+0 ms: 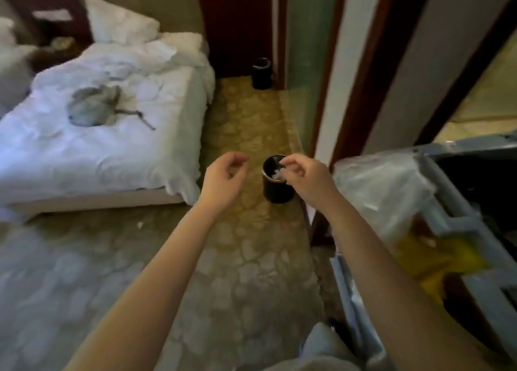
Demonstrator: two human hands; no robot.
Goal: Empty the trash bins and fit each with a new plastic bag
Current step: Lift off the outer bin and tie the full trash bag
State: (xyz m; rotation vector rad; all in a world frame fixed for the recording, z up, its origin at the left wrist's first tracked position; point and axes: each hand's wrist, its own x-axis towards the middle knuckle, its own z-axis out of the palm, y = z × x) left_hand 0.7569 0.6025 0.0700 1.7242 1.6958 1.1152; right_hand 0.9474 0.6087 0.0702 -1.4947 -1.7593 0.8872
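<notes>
Bin (277,193) on floor (243,258), between left hand (223,176) and right hand (306,179)

No readable text, label or number is showing anywhere. The view is perhaps too blurred for small print.

The bin (277,187) at the centre is glossy black with a bright rim, perhaps metal. At nine o'clock, the bedding (112,149) is crumpled white cloth. The carpet (237,258) looks matt and woven. At three o'clock, a clear crinkled plastic bag (377,197) lines a grey plastic cart (450,222).
</notes>
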